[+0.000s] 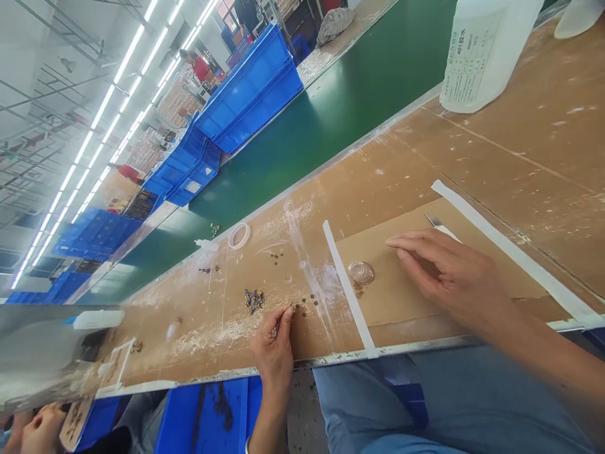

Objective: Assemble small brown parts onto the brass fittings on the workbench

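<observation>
My left hand (274, 347) is over the bench near its front edge, thumb and forefinger pinched on a tiny part too small to name. Several small dark discs (305, 302) lie just right of those fingertips. Behind that hand sits a pile of small blue and gold parts (254, 301). My right hand (449, 271) hovers above a cardboard sheet (401, 309), thumb and forefinger brought close together; whatever is between them, if anything, cannot be made out. To its left is a shallow round clear dish (362, 272). A tool with a flat metal tip (432, 219) lies partly hidden behind the right hand.
White tape strips (347, 287) border the cardboard. A tape roll (239, 236) and a small white bottle (207, 244) lie farther left. A large labelled bottle (482, 57) stands at the back right. Beyond runs a green belt (331, 120) with blue crates (250, 88). Another person's hands (42, 429) show lower left.
</observation>
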Tool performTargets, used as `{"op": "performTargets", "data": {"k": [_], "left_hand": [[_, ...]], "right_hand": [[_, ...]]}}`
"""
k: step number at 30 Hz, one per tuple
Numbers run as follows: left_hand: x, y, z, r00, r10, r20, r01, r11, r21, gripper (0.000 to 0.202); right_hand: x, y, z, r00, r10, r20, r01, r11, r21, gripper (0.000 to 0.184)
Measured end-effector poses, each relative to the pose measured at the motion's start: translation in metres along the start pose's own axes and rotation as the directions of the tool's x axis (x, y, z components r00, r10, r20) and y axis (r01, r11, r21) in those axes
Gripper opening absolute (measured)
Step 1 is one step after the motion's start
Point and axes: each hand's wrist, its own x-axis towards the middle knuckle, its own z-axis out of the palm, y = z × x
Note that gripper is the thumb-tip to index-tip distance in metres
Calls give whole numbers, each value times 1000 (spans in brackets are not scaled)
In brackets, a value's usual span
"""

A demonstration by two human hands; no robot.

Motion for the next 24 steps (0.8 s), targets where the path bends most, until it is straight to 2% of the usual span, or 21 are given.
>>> {"op": "performTargets", "data": {"k": [6,17,24], "left_hand": [[0,-3,2,998,59,-3,-59,998,35,21],[1,-1,4,998,69,-14,-67,994,83,23],[3,1,4,989,146,26,-148,982,121,20]], "right_hand": [[-1,1,2,1000,11,17,-11,1000,7,22],[-1,0,0,999,24,21,-24,1000,-11,22],[-1,0,0,999,31,28,-31,999,-8,21]]}}
